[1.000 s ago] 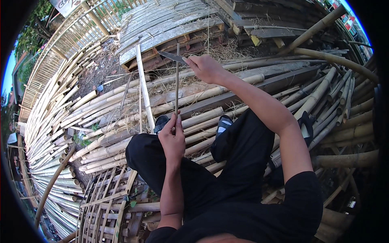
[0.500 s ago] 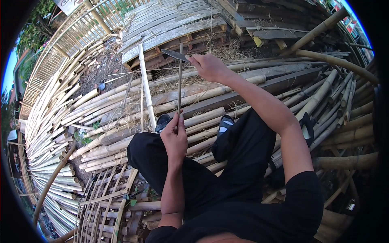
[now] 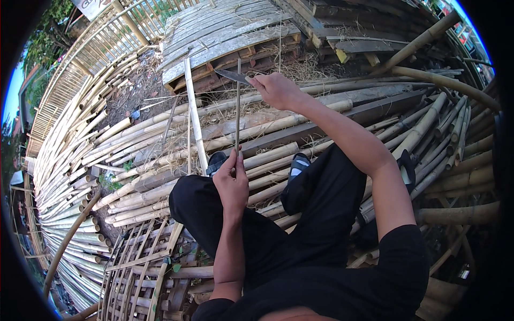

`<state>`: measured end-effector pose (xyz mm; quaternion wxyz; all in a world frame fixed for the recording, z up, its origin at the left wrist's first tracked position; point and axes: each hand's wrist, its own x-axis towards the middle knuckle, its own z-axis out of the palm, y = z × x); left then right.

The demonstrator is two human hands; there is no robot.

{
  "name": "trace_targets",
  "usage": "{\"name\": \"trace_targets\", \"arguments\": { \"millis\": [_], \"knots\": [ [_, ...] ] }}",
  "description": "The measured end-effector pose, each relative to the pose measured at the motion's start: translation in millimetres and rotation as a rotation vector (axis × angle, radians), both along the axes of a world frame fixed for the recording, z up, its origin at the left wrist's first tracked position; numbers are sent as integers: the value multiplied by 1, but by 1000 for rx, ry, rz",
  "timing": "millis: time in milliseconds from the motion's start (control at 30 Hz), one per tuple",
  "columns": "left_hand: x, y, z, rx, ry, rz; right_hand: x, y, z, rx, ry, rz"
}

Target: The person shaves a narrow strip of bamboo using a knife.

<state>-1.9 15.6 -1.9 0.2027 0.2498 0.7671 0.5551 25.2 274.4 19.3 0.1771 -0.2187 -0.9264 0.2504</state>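
My left hand (image 3: 232, 182) is closed in a pinch around the lower end of a thin bamboo strip (image 3: 237, 117), which stands away from me, nearly straight up in the picture. Beyond it, my right hand (image 3: 276, 90) grips a knife by its handle, mostly hidden in the fingers. The knife's dark blade (image 3: 231, 75) points left and crosses the strip near its far end. Whether the edge bites into the strip or only touches it, I cannot tell. A wider pale bamboo slat (image 3: 195, 115) leans just left of the strip.
Long bamboo poles (image 3: 267, 158) lie under and around my feet, with more stacked at the left (image 3: 69, 187). A wooden pallet (image 3: 219, 40) lies ahead. A woven bamboo lattice (image 3: 142, 273) is at lower left. Thick poles (image 3: 420, 40) slant across the right.
Almost nothing differs. Both hands, the strip and the knife have shifted very slightly, and the blade still crosses the strip near its far end.
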Motion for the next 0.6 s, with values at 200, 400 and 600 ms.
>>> {"name": "trace_targets", "arguments": {
  "millis": [200,400,600],
  "knots": [
    [-4,-1,-5,28,-28,44,1,-6,-4,-11,-30,52],
    [3,3,3,-18,128,13,7,11,2,55,-27,-32],
    [3,3,0,-35,177,11,10,3,9,28,-177,-28]
  ]
}}
